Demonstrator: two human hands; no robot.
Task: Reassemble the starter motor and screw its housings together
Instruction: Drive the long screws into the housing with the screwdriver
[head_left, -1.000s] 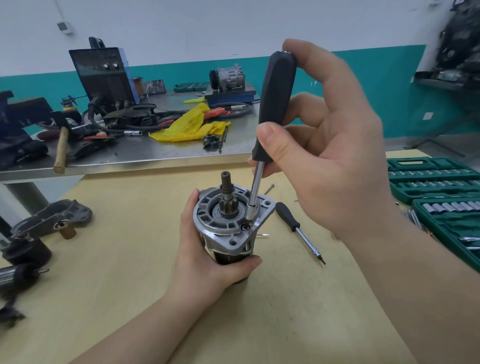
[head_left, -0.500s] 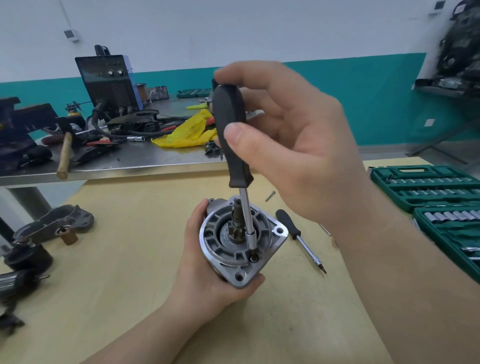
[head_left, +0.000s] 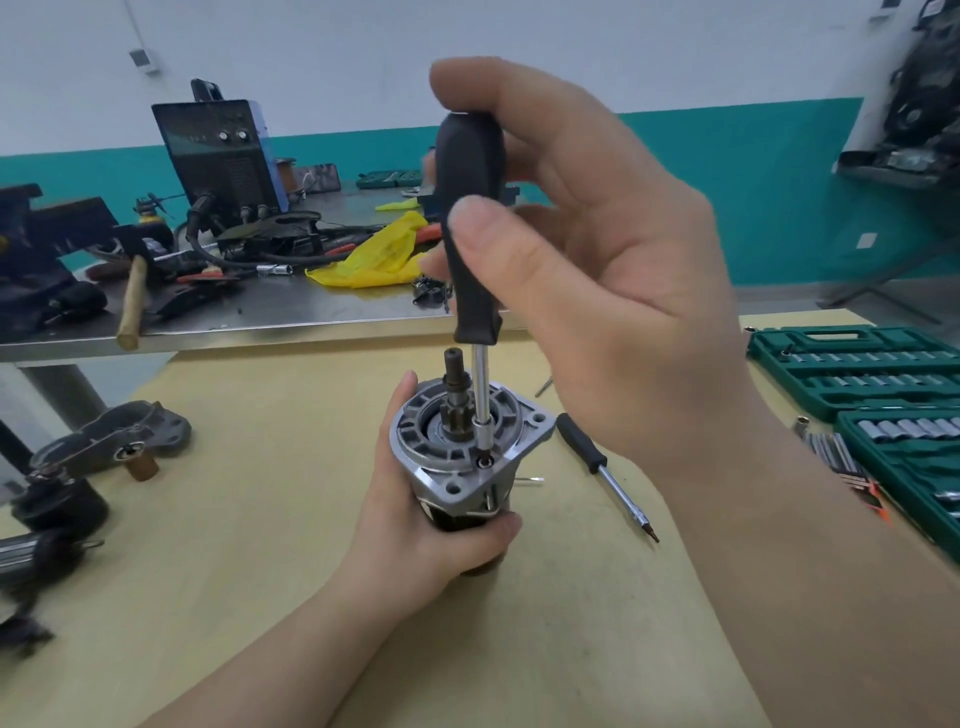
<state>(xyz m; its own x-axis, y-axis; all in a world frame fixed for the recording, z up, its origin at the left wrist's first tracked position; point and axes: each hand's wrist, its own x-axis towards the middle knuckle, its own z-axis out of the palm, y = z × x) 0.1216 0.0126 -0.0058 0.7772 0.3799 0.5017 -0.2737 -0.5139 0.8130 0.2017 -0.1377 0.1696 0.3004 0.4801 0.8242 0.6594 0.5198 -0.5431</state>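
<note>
left hand: the left hand (head_left: 415, 525) wraps its fingers and thumb around the dark body of the starter motor (head_left: 457, 457), holding it upright on the wooden table (head_left: 260, 545).
right hand: the right hand (head_left: 597, 291) pinches the black handle of the screwdriver (head_left: 470, 234) between thumb and fingers, the index finger curled over the handle's top.
starter motor: it stands near the middle of the table, silver flanged housing on top, pinion shaft pointing up.
screwdriver: it is held nearly vertical, its silver shank beside the shaft, its tip set in a screw (head_left: 485, 461) at the edge of the housing.
spare screwdriver: a second screwdriver (head_left: 605, 475) lies flat on the table just right of the motor, tip pointing toward the viewer.
table surface: pale yellow wood; a green socket set (head_left: 857, 369) lies open at the right edge, and a grey metal cover (head_left: 114, 436) with other dark parts sits at the left.
steel bench: a metal bench (head_left: 291, 312) stands behind the table, touching its far edge, and carries a hammer (head_left: 132, 301), a yellow bag (head_left: 379, 254), cables and a dark welder box (head_left: 223, 150).
room: the wall (head_left: 571, 47) is white above and teal below; dark equipment sits at the far right, blurred.
</note>
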